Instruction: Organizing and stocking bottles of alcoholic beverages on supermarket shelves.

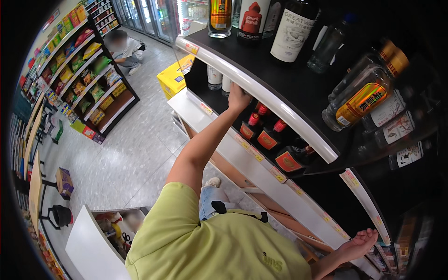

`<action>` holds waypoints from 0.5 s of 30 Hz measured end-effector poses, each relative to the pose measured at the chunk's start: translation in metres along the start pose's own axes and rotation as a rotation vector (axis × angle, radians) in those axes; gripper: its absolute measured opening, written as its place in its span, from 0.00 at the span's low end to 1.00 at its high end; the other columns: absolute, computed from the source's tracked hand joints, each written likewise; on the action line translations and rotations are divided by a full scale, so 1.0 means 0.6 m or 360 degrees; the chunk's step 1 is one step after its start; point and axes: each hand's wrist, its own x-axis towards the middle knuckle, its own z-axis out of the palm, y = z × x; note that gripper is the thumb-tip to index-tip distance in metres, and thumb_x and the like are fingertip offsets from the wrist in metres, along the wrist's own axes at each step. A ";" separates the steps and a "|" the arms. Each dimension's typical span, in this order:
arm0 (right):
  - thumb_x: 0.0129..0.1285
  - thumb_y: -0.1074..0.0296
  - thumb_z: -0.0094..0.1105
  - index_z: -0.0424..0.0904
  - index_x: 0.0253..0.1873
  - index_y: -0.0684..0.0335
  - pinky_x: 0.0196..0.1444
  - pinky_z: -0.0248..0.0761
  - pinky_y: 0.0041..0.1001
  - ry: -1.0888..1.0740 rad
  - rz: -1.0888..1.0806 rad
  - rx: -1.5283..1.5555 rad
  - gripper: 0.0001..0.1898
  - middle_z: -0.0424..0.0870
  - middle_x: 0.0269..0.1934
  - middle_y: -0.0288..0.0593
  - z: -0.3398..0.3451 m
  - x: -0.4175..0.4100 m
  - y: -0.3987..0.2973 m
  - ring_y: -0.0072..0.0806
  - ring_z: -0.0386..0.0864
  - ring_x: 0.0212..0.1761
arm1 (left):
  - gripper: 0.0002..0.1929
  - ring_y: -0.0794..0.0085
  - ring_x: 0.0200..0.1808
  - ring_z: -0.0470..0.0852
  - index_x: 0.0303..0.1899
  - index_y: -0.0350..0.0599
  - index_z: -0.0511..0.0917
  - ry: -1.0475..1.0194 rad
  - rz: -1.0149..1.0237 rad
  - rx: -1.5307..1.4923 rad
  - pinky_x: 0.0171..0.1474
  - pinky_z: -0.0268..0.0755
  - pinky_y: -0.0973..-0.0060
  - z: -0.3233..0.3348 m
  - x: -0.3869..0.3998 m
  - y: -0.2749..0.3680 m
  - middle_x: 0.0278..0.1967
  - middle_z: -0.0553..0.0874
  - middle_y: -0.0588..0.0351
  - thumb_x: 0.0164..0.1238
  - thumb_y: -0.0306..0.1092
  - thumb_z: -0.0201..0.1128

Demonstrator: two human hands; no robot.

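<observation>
My left hand (239, 97) reaches into the lower black shelf, under the white front edge (259, 94) of the upper shelf. Its fingers are partly hidden there, beside a white-labelled bottle (226, 86), and whether they grip it cannot be made out. Another pale-labelled bottle (214, 77) stands further left. Dark bottles with red caps and red labels (268, 139) stand to the right of this hand. At the lower right, my right hand (364, 240) has loosely curled fingers, with nothing visible in them. It is close to the end of a price-tagged shelf strip (367, 206).
A Great Wall wine bottle (291, 35) and clear gold-labelled bottles (364, 101) stand on the upper shelf. A yellow carton (173, 78) is behind the shelf's far end. Another person (127, 50) crouches by a snack rack (82, 77). An open white drawer (94, 241) lies lower left.
</observation>
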 end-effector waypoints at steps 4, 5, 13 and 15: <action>0.77 0.60 0.56 0.78 0.55 0.68 0.36 0.66 0.17 -0.0056 0.0052 0.0033 0.15 0.82 0.40 0.37 -0.019 -0.009 0.002 0.16 0.73 0.34 | 0.18 0.41 0.58 0.80 0.51 0.40 0.83 0.0014 0.0242 0.0153 0.58 0.75 0.55 0.041 0.026 -0.038 0.53 0.84 0.38 0.61 0.37 0.68; 0.77 0.60 0.56 0.79 0.54 0.67 0.36 0.66 0.16 -0.0068 0.0063 0.0011 0.15 0.82 0.39 0.36 -0.023 -0.011 0.000 0.15 0.73 0.33 | 0.15 0.43 0.56 0.82 0.48 0.41 0.85 -0.0032 0.0185 0.0075 0.58 0.75 0.56 0.058 0.027 -0.036 0.49 0.87 0.41 0.62 0.37 0.67; 0.77 0.59 0.56 0.79 0.49 0.65 0.36 0.64 0.17 -0.0143 0.0200 0.0035 0.13 0.80 0.37 0.36 -0.020 -0.025 0.009 0.17 0.73 0.32 | 0.15 0.45 0.55 0.84 0.46 0.41 0.86 -0.0051 -0.0005 -0.0176 0.56 0.76 0.59 0.064 0.053 -0.099 0.48 0.88 0.43 0.63 0.39 0.67; 0.76 0.59 0.57 0.79 0.48 0.64 0.36 0.64 0.17 -0.0188 0.0235 0.0016 0.12 0.80 0.37 0.35 -0.014 -0.028 0.009 0.17 0.73 0.33 | 0.16 0.45 0.55 0.84 0.48 0.40 0.84 -0.0093 0.0055 -0.0098 0.57 0.76 0.59 0.037 0.036 -0.046 0.49 0.88 0.42 0.62 0.38 0.68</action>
